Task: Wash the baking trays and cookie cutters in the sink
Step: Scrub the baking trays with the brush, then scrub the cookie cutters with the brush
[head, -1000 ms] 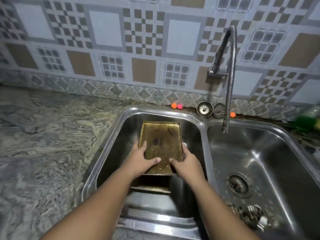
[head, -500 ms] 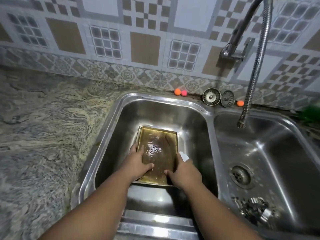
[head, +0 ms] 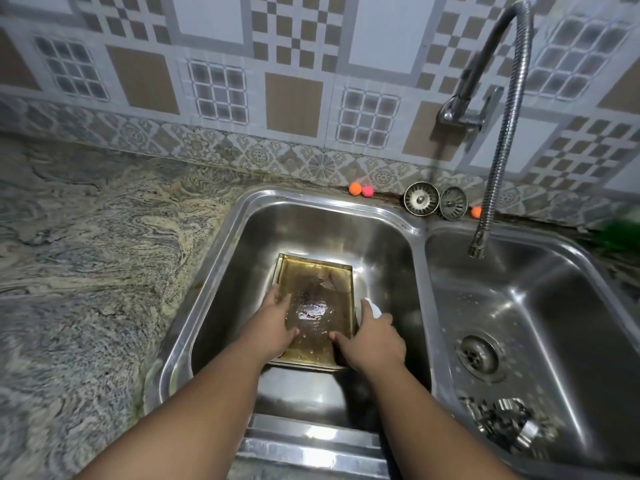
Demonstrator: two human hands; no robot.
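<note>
Both hands (head: 277, 327) on baking tray (head: 317, 289)

A rectangular baking tray (head: 317, 299), golden-brown and stained with a wet sheen, lies flat on the left sink basin (head: 311, 223) floor. Shiny metal cookie cutters (head: 509, 424) sit heaped in the right basin (head: 561, 306), at five o'clock from the tray.

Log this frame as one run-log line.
stage: tray in left basin | left hand: on baking tray | right hand: on tray's right edge | cookie cutters: right basin, untouched | tap: no water visible
</note>
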